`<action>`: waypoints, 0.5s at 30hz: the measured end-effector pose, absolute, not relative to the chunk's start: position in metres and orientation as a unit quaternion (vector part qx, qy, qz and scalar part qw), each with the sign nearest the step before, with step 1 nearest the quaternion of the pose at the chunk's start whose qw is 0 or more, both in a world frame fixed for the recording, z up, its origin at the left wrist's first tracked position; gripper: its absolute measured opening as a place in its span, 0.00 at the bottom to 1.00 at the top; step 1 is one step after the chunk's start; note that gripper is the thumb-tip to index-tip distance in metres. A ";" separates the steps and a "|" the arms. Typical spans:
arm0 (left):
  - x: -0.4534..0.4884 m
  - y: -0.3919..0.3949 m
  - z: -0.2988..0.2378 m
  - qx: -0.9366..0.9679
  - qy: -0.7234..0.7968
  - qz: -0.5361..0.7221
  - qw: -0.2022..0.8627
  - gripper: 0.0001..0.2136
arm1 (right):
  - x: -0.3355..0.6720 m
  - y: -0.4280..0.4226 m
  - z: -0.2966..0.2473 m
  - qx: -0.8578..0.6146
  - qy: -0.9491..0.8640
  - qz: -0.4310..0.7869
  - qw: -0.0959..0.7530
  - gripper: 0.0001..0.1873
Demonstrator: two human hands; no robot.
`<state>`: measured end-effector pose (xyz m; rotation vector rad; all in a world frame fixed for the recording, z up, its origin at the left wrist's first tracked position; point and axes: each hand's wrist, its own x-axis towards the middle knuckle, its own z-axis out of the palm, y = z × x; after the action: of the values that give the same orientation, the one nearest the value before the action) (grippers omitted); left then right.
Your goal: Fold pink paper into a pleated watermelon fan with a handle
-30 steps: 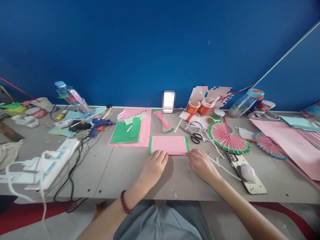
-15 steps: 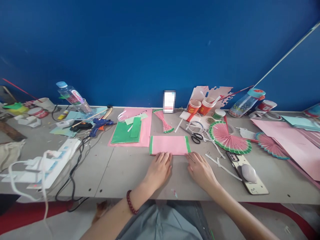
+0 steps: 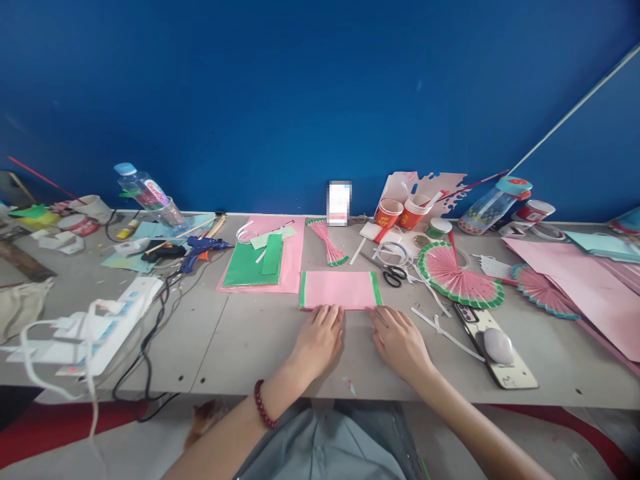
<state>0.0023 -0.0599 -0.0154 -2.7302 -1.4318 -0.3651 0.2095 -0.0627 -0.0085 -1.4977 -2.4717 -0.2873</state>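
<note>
Both hands lie palm down on the grey table [image 3: 240, 340], side by side. The left hand [image 3: 317, 341] has its fingers [image 3: 327, 313] stretched out and close together, their tips pressing on the near edge of a pink paper sheet with green end strips [image 3: 340, 288]. The right hand [image 3: 400, 341] is likewise flat, its fingers [image 3: 384, 316] slightly spread and resting on the near right corner of the same sheet. Neither hand closes around anything. Whether the near edge is folded under the fingertips cannot be told.

The sheet lies flat just beyond the fingertips. Black scissors [image 3: 391, 273] lie just past the right fingers, and a watermelon paper fan [image 3: 457, 279] sits further to their right. A phone [image 3: 496, 348] lies to the right of the right hand. Beyond the left fingers lies a pleated pink strip [image 3: 327, 243], and to their left green paper [image 3: 249, 265] rests on a larger pink sheet [image 3: 293, 257].
</note>
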 end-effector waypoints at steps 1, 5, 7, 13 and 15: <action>0.003 -0.060 -0.015 -0.879 -0.462 -0.119 0.018 0.20 | 0.209 -0.063 -0.008 -0.513 -0.845 -0.098 0.118 0.20; 0.003 -0.060 -0.013 -0.880 -0.460 -0.117 0.015 0.20 | 0.206 -0.063 -0.006 -0.518 -0.843 -0.093 0.116 0.19; 0.003 -0.061 -0.011 -0.881 -0.460 -0.111 0.012 0.21 | 0.204 -0.063 -0.004 -0.521 -0.841 -0.092 0.116 0.18; 0.006 -0.064 -0.008 -0.875 -0.470 -0.119 -0.001 0.23 | 0.202 -0.065 -0.007 -0.527 -0.835 -0.097 0.126 0.19; 0.008 -0.065 -0.007 -0.870 -0.476 -0.125 -0.010 0.23 | 0.202 -0.066 -0.010 -0.530 -0.832 -0.095 0.131 0.20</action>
<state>0.0084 -0.0649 -0.0075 -2.7523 -1.5069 -0.3941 0.2023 -0.0656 -0.0099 -1.5389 -2.4172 -0.2768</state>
